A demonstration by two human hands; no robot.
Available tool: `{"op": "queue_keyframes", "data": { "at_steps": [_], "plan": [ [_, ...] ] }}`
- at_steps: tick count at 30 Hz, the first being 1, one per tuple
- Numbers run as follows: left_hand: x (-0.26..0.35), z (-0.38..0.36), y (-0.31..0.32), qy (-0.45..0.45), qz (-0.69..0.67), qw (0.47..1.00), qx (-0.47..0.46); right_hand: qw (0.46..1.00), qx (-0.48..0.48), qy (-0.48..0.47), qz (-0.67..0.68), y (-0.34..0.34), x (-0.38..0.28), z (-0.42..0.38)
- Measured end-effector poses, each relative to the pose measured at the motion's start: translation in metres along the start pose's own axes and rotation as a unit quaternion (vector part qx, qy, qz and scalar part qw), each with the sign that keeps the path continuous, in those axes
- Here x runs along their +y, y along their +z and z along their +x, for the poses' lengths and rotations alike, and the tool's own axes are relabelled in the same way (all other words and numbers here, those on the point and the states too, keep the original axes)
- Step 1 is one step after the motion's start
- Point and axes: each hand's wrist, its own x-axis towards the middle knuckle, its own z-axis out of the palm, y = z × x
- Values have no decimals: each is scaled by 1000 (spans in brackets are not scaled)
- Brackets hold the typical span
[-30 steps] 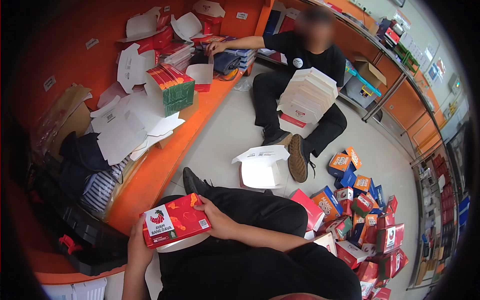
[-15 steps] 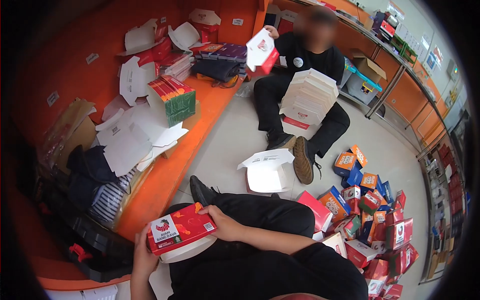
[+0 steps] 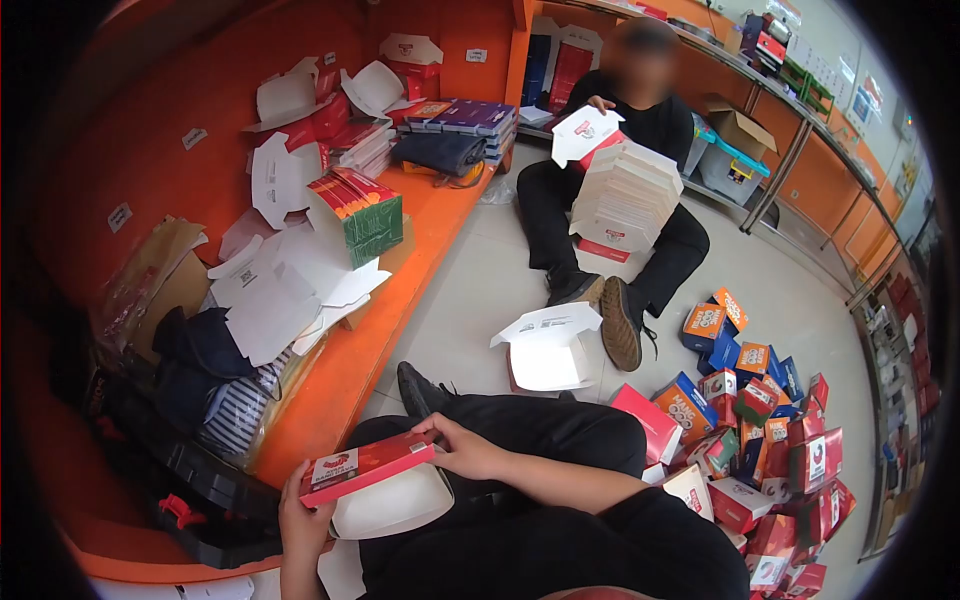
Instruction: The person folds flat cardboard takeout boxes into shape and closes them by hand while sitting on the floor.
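Both of my hands hold a red printed box (image 3: pixel 365 464) above my lap. It is tilted, and its white inner side (image 3: pixel 395 500) shows below the red panel. My left hand (image 3: pixel 304 508) grips the left end, fingers behind and thumb in front. At the right end my right hand (image 3: pixel 462 447) has its fingers on the top edge. An open white box (image 3: pixel 548 362) stands on the floor beyond my leg. Across from me sits a person (image 3: pixel 640 110) with a stack of nested boxes (image 3: pixel 625 195) and a white-and-red box (image 3: pixel 587 137) in one hand.
Red, orange and blue boxes (image 3: pixel 750 430) lie heaped on the floor at right. The orange shelf (image 3: pixel 440 225) at left bears flattened white cartons (image 3: pixel 275 300), a green-and-red stack (image 3: pixel 365 225), and dark cloth (image 3: pixel 190 350). A metal rack (image 3: pixel 785 175) stands at the back right.
The red box in my hands has tilted, showing more of its white inside. The other person's hand has lowered a box toward the nested stack. The whole view has shifted slightly.
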Motion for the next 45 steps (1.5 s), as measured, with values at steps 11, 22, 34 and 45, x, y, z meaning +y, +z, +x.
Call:
{"op": "queue_keyframes", "data": {
  "at_steps": [11, 22, 34, 45],
  "plan": [
    [-3, -2, 3, 7, 40, 999, 2, 998, 14, -50, 26, 17, -8, -9],
    [4, -2, 10, -57, -320, 939, -110, 987, -34, -101, 117, 15, -13, -8],
    [3, -5, 22, -37, -344, 933, -99, 988, 39, -57, 139, 19, 14, -22],
    [-10, -17, 56, 20, -245, 969, 19, 938, 84, -82, 326, 24, 20, -15]
  ]
}}
